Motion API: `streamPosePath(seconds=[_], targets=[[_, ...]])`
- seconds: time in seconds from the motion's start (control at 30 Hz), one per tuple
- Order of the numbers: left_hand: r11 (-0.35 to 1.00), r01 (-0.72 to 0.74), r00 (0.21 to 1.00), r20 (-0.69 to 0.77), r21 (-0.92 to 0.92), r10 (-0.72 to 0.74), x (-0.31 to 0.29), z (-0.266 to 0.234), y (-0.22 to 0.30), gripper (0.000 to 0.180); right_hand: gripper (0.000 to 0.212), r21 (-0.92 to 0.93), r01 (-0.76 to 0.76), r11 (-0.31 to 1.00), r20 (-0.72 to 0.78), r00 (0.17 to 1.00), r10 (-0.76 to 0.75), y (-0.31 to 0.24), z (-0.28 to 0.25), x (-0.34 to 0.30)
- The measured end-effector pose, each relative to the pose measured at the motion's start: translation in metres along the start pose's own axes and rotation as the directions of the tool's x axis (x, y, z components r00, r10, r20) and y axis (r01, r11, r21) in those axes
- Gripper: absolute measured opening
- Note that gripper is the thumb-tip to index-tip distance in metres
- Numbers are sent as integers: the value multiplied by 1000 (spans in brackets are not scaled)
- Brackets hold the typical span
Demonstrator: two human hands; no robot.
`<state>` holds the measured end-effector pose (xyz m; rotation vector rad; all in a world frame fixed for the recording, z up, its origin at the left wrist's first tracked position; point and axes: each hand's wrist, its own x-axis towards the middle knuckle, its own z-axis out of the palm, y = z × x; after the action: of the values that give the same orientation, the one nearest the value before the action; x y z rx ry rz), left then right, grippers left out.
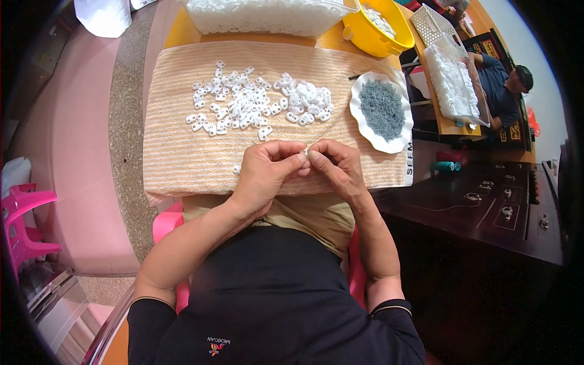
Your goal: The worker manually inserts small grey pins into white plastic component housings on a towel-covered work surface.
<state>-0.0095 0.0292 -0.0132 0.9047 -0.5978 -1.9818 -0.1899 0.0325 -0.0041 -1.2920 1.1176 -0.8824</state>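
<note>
Two hands pinch a small part over the towel's near edge.
The left hand [261, 173] and right hand [342, 170] meet, thumbs and forefingers clamped on the small part [307, 154], mostly hidden by fingertips. Far left lie two-hole pieces [237, 100], with rings [308, 102] just right of them; grey bits [383, 111] fill the plate [398, 145] at far right. A slackened pinch could drop the part off the towel [194, 164]; a left-hand nudge might knock the loose piece [236, 169] beside it.
</note>
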Motion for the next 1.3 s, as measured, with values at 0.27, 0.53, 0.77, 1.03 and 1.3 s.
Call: streamPosePath(seconds=[0.27,0.53,0.77,1.03,1.3], targets=[[989,-81,997,-5,126,82,-1,1,-4,15,14,-30,-12,999,1,1000,12,-2,1,-1],[992,-74,997,22,106,72,0,2,0,14,15,-29,29,999,-14,999,-29,-5,0,0],[999,-30,999,14,21,29,3,1,0,15,17,24,5,1000,-40,999,-4,-4,-2,2],[997,-20,1000,-9,-78,20,3,2,4,16,18,108,-18,994,-21,1000,21,-2,-3,2],[997,-14,1000,-2,-79,14,2,0,3,16,16,134,-35,990,-31,999,39,-1,-1,1]])
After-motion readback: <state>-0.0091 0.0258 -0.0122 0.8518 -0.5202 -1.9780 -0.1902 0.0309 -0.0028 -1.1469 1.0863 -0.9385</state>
